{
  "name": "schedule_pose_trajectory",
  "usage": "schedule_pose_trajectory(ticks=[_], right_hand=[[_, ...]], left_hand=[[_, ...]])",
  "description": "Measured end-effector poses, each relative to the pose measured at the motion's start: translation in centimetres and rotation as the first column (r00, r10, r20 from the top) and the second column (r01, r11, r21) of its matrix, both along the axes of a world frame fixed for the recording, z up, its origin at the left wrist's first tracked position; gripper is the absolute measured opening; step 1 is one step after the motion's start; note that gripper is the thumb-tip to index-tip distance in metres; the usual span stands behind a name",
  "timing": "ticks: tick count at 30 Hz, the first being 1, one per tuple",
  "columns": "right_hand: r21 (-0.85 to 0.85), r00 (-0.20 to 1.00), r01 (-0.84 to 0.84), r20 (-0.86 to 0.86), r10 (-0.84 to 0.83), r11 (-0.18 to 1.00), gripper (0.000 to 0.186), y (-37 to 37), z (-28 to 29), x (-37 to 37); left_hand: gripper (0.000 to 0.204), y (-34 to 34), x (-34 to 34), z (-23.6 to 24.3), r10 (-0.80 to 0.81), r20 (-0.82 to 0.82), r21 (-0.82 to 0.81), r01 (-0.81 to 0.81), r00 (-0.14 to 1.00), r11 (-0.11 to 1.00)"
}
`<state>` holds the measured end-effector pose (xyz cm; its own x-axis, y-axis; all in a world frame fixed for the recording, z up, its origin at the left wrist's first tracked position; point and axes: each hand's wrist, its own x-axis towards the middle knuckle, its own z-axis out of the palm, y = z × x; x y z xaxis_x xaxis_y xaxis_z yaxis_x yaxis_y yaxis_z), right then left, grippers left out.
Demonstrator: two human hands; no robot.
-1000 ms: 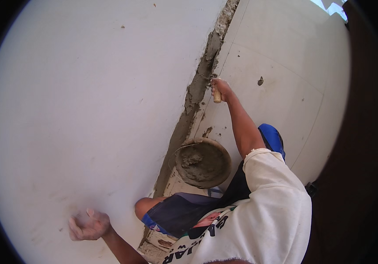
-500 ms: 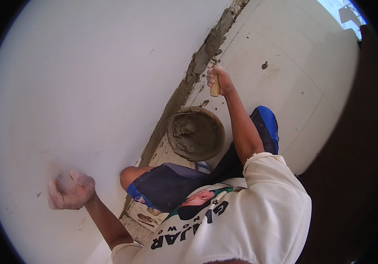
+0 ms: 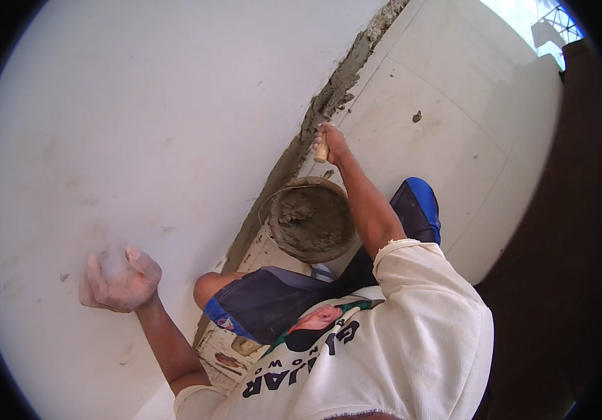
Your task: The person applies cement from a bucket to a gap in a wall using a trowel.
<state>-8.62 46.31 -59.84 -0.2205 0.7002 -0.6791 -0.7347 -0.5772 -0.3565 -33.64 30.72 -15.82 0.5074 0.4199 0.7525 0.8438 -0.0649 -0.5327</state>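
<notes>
My right hand [image 3: 330, 143] is closed round the wooden handle of a trowel [image 3: 322, 152]. Its blade lies against the strip of wet grey mortar [image 3: 329, 91], mostly hidden by my fingers and the mortar. That strip runs along the joint between a white wall and pale floor tiles. Just below this hand stands a round bucket [image 3: 311, 220] holding wet mortar, with a thin wire handle. Off to the left, my left hand [image 3: 122, 281] holds nothing. Its dusty fingers are apart and slightly curled, close to the white wall [image 3: 140, 126]; whether they touch it I cannot tell.
Large pale tiles [image 3: 448, 105] spread to the right, with a dark mortar lump [image 3: 416, 116] and smaller crumbs on them. My bent knees flank the bucket. A dark brown surface [image 3: 546, 266] borders the right side. Mortar-stained pieces [image 3: 231, 362] lie beside my left leg.
My right hand has drawn the trowel down and left along the mortar strip, toward the bucket. My left hand has risen slightly, its fingers more spread. The view has shifted a little.
</notes>
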Motion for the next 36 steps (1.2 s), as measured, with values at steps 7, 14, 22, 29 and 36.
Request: schedule_pose_trajectory(ticks=[7,14,22,29,36], right_hand=[[0.142,0.975,-0.114,-0.174,0.138,0.983,0.01,-5.5,4.3,2.8],[0.075,0.93,-0.361,-0.047,0.365,0.929,0.012,-12.8,8.9,6.9],[-0.045,0.029,-0.98,0.931,0.365,0.193,0.04,-18.3,15.8,11.7],[-0.474,-0.47,-0.881,0.877,-0.101,-0.012,0.035,-19.2,20.2,10.9],[-0.528,-0.533,-0.843,0.793,-0.296,0.104,0.024,-17.9,15.9,5.0]], left_hand=[[0.045,-0.3,-0.5,0.4,-0.019,-0.061,0.031,0.021,0.998,0.999],[0.047,-0.6,-0.6,0.4,-0.081,0.035,0.005,0.081,0.996,0.997],[0.038,-0.2,-0.2,0.0,-0.229,0.167,0.018,0.23,0.959,0.973],[0.028,-3.3,5.7,-9.4,-0.067,0.765,-0.316,0.464,0.64,0.828],[0.045,-7.4,7.5,-31.9,0.779,0.609,-0.782,-0.051,0.148,0.621]])
